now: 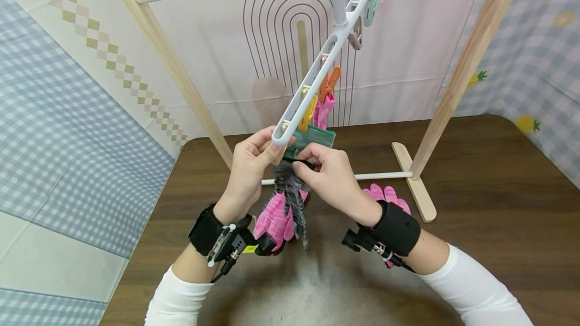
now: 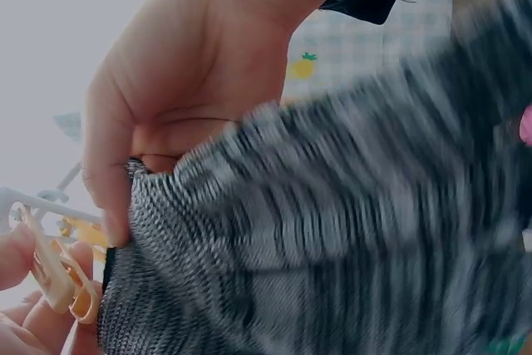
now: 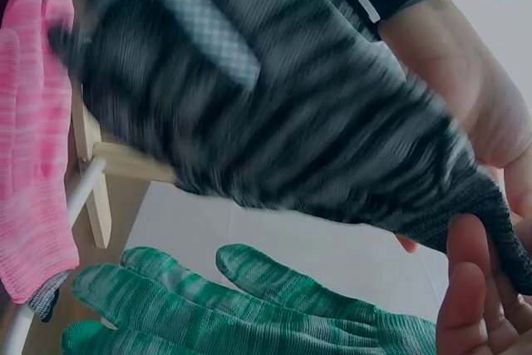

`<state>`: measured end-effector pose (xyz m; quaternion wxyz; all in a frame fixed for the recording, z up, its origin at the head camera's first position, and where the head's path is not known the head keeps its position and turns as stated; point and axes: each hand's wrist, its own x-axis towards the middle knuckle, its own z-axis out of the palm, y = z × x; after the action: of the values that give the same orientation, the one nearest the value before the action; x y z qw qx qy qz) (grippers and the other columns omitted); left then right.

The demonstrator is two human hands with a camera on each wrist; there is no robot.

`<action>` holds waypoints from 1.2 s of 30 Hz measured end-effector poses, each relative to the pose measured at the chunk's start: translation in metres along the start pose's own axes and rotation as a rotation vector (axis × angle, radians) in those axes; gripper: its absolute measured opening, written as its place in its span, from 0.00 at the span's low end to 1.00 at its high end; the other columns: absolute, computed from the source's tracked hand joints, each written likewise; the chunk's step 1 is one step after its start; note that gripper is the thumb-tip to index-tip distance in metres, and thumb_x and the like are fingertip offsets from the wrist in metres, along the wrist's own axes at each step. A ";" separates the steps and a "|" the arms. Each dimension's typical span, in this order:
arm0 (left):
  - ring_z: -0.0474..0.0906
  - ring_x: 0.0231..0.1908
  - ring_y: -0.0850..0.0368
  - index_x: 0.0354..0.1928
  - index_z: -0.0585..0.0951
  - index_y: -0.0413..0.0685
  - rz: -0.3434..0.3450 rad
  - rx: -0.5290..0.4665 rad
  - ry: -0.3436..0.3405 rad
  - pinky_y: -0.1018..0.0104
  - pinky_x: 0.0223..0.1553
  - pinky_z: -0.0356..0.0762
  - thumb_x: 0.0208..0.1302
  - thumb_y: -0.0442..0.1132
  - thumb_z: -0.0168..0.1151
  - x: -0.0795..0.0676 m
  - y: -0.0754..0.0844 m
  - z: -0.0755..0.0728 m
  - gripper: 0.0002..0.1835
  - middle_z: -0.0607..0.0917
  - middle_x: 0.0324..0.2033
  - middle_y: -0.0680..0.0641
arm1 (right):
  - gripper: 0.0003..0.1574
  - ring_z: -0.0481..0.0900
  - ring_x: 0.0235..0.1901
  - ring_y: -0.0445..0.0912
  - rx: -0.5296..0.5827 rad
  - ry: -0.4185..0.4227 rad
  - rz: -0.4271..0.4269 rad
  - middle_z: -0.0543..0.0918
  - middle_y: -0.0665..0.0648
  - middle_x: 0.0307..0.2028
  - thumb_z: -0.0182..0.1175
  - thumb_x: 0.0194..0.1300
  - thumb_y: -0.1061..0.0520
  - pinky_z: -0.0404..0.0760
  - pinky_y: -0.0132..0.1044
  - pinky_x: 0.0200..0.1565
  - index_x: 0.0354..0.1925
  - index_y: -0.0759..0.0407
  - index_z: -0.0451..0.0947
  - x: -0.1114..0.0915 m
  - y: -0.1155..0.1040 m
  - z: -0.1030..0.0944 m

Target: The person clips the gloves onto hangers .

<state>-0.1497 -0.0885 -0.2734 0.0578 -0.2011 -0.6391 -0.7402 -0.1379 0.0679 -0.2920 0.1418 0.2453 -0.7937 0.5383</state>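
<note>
Bright head view, pale glare on the tabletop (image 1: 312, 288), dimmer wrist views, grey glove (image 2: 332, 214) motion-blurred

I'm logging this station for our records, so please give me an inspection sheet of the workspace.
Surface: dark wood-grain tabletop, pale sheen toward the person.
Job's things: grey glove held by its cuff; green glove on a yellow clip, pink glove on an orange clip, both clips on a pale hanger.
Clutter: second pink glove, partly hidden by the right arm.
Left hand: pinches a peach clip.
Right hand: pinches the grey cuff.
Cables: short black leads at the wrists.
Surroundings: wooden stand, checked cloth, patterned backdrop.
</note>
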 end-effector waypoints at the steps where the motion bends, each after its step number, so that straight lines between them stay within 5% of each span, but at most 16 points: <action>1: 0.74 0.36 0.63 0.47 0.73 0.30 -0.001 -0.003 0.005 0.72 0.33 0.69 0.46 0.56 0.63 0.000 0.000 0.000 0.36 0.84 0.30 0.56 | 0.02 0.66 0.15 0.40 -0.002 0.003 -0.004 0.77 0.49 0.20 0.59 0.56 0.60 0.64 0.34 0.19 0.29 0.58 0.76 0.000 0.000 0.001; 11: 0.76 0.45 0.58 0.48 0.72 0.29 -0.012 0.000 0.027 0.63 0.46 0.73 0.42 0.60 0.64 0.001 -0.003 0.001 0.41 0.84 0.31 0.57 | 0.03 0.63 0.16 0.39 -0.037 -0.006 -0.092 0.74 0.49 0.19 0.59 0.56 0.60 0.64 0.34 0.20 0.29 0.59 0.75 -0.001 0.001 0.006; 23: 0.76 0.43 0.59 0.49 0.72 0.30 -0.004 -0.014 0.026 0.69 0.41 0.73 0.45 0.57 0.64 0.001 -0.005 0.001 0.38 0.84 0.31 0.56 | 0.02 0.66 0.16 0.40 0.083 0.020 -0.051 0.77 0.51 0.21 0.57 0.59 0.61 0.65 0.34 0.19 0.32 0.59 0.75 0.003 -0.004 0.010; 30: 0.74 0.47 0.55 0.48 0.73 0.30 -0.010 -0.023 0.023 0.66 0.45 0.70 0.62 0.36 0.54 0.002 -0.004 0.000 0.16 0.84 0.31 0.56 | 0.04 0.67 0.17 0.40 0.087 0.013 -0.077 0.78 0.51 0.25 0.57 0.59 0.61 0.67 0.34 0.20 0.35 0.59 0.76 0.002 -0.001 0.010; 36: 0.74 0.46 0.56 0.48 0.74 0.29 0.000 -0.024 0.093 0.63 0.48 0.67 0.61 0.32 0.52 0.003 -0.005 0.000 0.15 0.83 0.35 0.53 | 0.09 0.72 0.20 0.39 0.094 -0.001 -0.070 0.80 0.53 0.27 0.58 0.58 0.60 0.71 0.34 0.22 0.40 0.60 0.76 0.001 0.003 0.009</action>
<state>-0.1545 -0.0875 -0.2773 0.0852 -0.1673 -0.6266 -0.7564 -0.1399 0.0600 -0.2970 0.1486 0.2796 -0.7585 0.5695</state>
